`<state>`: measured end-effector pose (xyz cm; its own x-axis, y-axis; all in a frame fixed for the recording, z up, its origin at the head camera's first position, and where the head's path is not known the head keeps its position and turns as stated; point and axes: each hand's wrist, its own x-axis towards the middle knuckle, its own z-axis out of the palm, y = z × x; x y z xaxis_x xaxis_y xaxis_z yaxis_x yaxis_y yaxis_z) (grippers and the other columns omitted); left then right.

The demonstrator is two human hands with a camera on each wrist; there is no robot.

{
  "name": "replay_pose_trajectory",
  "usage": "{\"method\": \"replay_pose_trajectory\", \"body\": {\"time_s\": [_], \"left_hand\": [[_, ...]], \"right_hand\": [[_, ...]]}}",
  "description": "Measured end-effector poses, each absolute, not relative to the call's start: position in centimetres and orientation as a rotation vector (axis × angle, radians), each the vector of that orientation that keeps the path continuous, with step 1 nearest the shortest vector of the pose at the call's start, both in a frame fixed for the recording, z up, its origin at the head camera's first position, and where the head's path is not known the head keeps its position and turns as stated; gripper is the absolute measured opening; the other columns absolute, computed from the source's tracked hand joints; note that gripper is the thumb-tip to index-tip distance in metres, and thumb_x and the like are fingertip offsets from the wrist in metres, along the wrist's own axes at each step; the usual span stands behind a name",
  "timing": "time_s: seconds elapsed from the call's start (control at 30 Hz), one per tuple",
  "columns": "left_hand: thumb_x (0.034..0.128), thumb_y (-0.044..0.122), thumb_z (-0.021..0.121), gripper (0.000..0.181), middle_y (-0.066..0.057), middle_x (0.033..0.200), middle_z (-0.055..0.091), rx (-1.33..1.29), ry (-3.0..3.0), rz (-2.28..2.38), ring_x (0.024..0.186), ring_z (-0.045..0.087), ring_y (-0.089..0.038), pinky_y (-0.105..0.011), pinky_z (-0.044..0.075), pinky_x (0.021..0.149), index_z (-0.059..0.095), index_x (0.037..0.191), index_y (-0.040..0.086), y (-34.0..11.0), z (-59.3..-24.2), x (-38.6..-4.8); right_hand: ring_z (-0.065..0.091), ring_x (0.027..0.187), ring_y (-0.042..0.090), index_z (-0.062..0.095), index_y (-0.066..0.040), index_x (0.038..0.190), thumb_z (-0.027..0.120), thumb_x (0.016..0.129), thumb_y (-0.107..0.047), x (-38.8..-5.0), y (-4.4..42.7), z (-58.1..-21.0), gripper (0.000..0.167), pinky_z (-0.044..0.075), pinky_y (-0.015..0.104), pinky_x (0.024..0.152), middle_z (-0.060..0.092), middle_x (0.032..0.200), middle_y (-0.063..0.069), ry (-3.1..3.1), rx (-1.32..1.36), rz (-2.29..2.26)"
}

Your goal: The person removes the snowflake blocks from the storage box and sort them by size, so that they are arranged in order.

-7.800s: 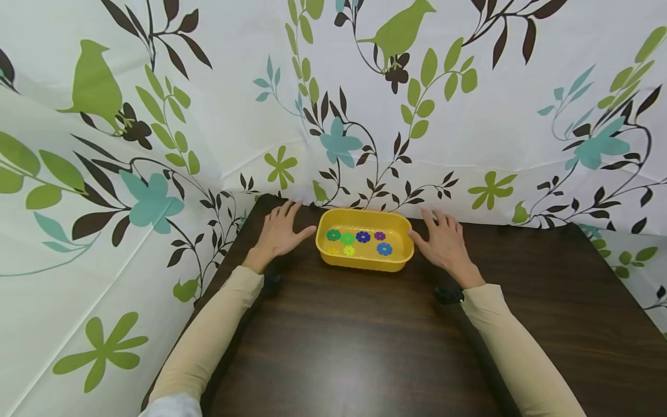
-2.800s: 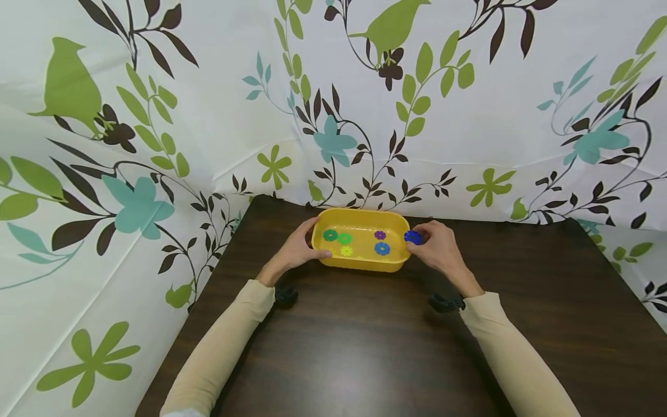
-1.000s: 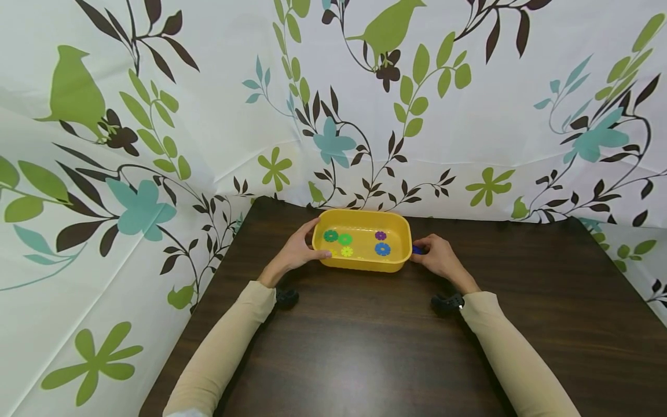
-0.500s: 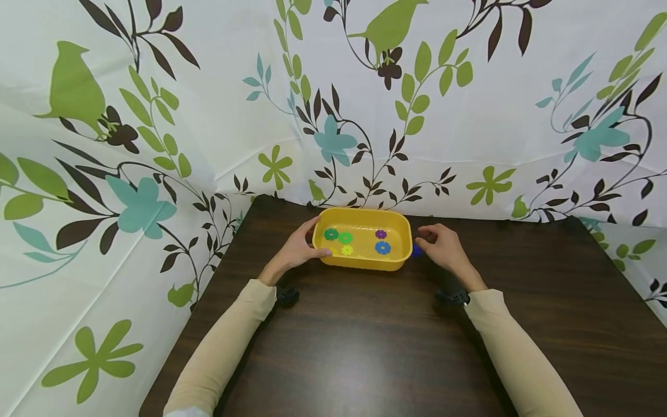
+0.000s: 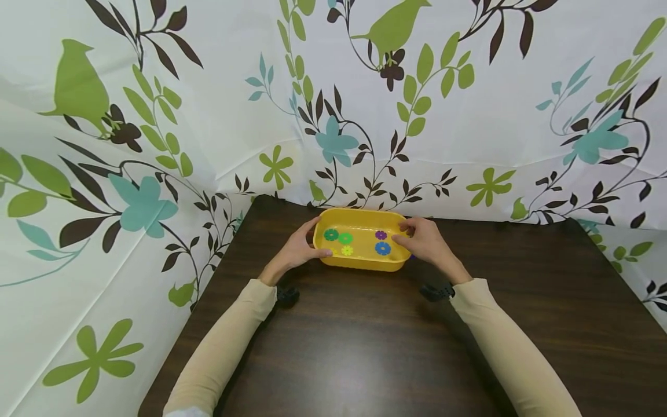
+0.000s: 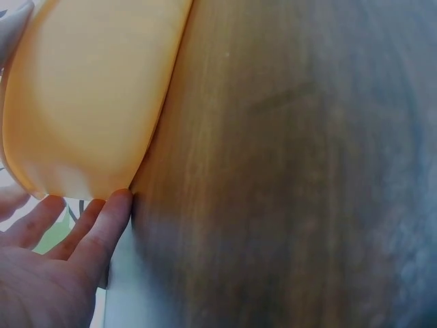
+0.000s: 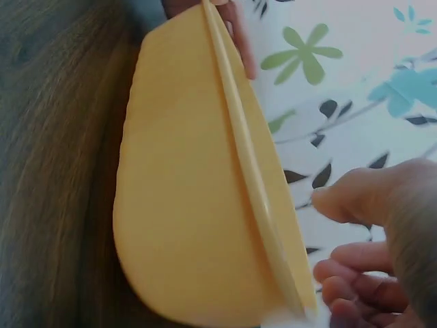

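A yellow plastic tub (image 5: 359, 263) stands on the dark table near the wall. In it lie several small flower-shaped plastic discs, among them a purple disc (image 5: 381, 235), a blue disc (image 5: 383, 248) and a green disc (image 5: 330, 234). My left hand (image 5: 297, 250) holds the tub's left end, thumb at the front rim; the left wrist view shows the fingertips against the tub's wall (image 6: 89, 102). Over the right end hovers my right hand (image 5: 424, 240), thumb and fingers apart with nothing between them. A dark blue disc (image 5: 412, 256) on the table beside the tub is mostly hidden behind that hand.
A white curtain (image 5: 469, 116) with leaf and bird prints hangs directly behind the tub and along the left side. The brown wooden table (image 5: 339, 347) extends toward me and to the right. Dark bands sit at both wrists.
My left hand has taken hold of the tub. My right hand has lifted the dark blue disc out, let it go on the table at the right, and moved back left over the tub.
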<state>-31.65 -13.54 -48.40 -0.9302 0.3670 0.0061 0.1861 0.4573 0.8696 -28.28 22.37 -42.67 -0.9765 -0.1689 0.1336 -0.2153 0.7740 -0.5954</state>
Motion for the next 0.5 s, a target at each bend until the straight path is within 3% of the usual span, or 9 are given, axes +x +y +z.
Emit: {"method": "replay_pose_trajectory", "body": {"time_s": [0.1, 0.2, 0.27, 0.33, 0.4, 0.5], "left_hand": [[0.0881, 0.034, 0.092, 0.110, -0.020, 0.172, 0.037, 0.492, 2.517, 1.471, 0.119, 0.073, -0.037, -0.043, 0.065, 0.101, 0.027, 0.175, 0.020, -13.6, -48.6, -31.8], [0.0875, 0.034, 0.093, 0.110, -0.020, 0.172, 0.038, 0.497, 2.511, 1.487, 0.119, 0.073, -0.037, -0.043, 0.065, 0.100, 0.027, 0.175, 0.020, -13.7, -48.6, -31.8], [0.0875, 0.034, 0.093, 0.110, -0.020, 0.172, 0.038, 0.499, 2.511, 1.491, 0.121, 0.072, -0.038, -0.044, 0.065, 0.101, 0.027, 0.175, 0.020, -13.7, -48.6, -31.8], [0.0874, 0.033, 0.093, 0.111, -0.020, 0.173, 0.037, 0.503, 2.511, 1.491, 0.123, 0.071, -0.039, -0.045, 0.065, 0.102, 0.027, 0.175, 0.020, -13.7, -48.6, -31.9], [0.0873, 0.033, 0.093, 0.111, -0.019, 0.173, 0.036, 0.502, 2.512, 1.489, 0.124, 0.071, -0.040, -0.045, 0.065, 0.102, 0.027, 0.175, 0.020, -13.7, -48.6, -31.8], [0.0875, 0.034, 0.093, 0.111, -0.020, 0.172, 0.037, 0.509, 2.507, 1.496, 0.123, 0.071, -0.039, -0.044, 0.065, 0.100, 0.026, 0.175, 0.020, -13.6, -48.6, -31.9]], "right_hand": [[0.070, 0.110, 0.037, 0.072, 0.008, 0.134, 0.079, 0.099, -0.026, -28.8, 21.2, -42.4, 0.049, 0.063, 0.052, 0.097, 0.075, 0.123, 0.027, -2.971, 0.346, 0.946], [0.070, 0.106, 0.034, 0.075, 0.006, 0.130, 0.079, 0.099, -0.027, -29.6, 20.2, -42.4, 0.046, 0.063, 0.050, 0.098, 0.077, 0.121, 0.025, -3.050, 0.399, 0.862], [0.069, 0.096, 0.028, 0.078, 0.005, 0.123, 0.080, 0.098, -0.027, -30.0, 19.5, -42.5, 0.040, 0.063, 0.043, 0.089, 0.079, 0.113, 0.020, -3.090, 0.423, 0.811], [0.062, 0.079, 0.021, 0.079, 0.004, 0.108, 0.079, 0.099, -0.027, -30.4, 18.9, -42.7, 0.032, 0.058, 0.034, 0.074, 0.075, 0.092, 0.014, -3.130, 0.449, 0.742], [0.051, 0.066, 0.016, 0.073, 0.002, 0.089, 0.078, 0.098, -0.024, -30.6, 18.3, -42.9, 0.027, 0.045, 0.027, 0.062, 0.063, 0.074, 0.005, -3.164, 0.486, 0.671], [0.038, 0.058, 0.013, 0.054, -0.008, 0.071, 0.075, 0.097, -0.018, -30.7, 17.7, -43.1, 0.035, 0.031, 0.025, 0.056, 0.040, 0.063, -0.002, -3.204, 0.530, 0.569]]}}
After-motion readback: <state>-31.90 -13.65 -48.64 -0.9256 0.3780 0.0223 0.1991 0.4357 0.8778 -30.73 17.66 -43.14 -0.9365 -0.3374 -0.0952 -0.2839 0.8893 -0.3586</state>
